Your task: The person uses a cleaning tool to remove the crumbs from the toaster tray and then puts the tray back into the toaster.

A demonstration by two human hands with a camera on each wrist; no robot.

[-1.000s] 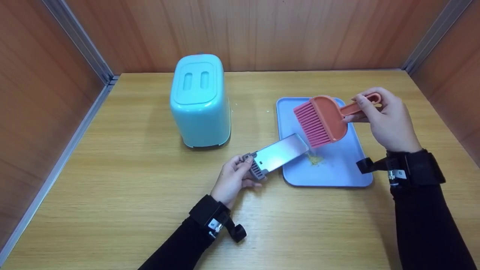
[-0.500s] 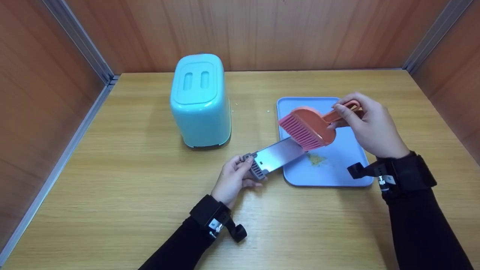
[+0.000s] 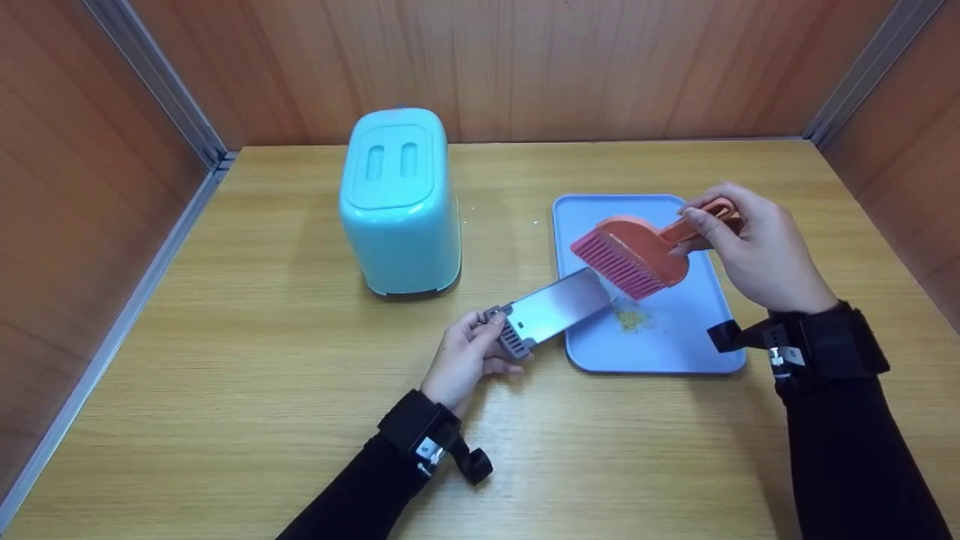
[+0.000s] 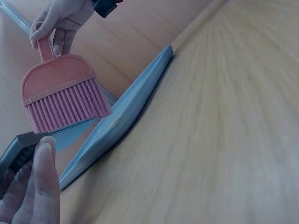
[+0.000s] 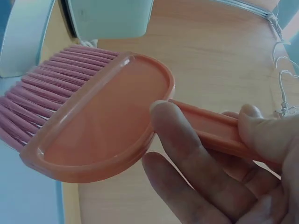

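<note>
My right hand (image 3: 750,247) grips the handle of a small pink brush (image 3: 634,255) (image 5: 93,130), held over a light blue tray (image 3: 675,345) with its bristles pointing down and left. A small heap of yellowish crumbs (image 3: 630,319) lies on the tray just below the bristles. My left hand (image 3: 469,356) holds the grey ribbed handle of a flat metal dustpan (image 3: 555,307), whose blade reaches over the tray's left edge (image 4: 117,126). In the left wrist view the brush (image 4: 60,98) hangs just above the dustpan blade.
A light turquoise lidded bin (image 3: 400,199) stands on the wooden table (image 3: 262,390) at the back left. Wooden walls close in the back and both sides.
The brush swept down and left towards the dustpan blade, then drew back a little to the right and up. The left hand and dustpan stayed still.
</note>
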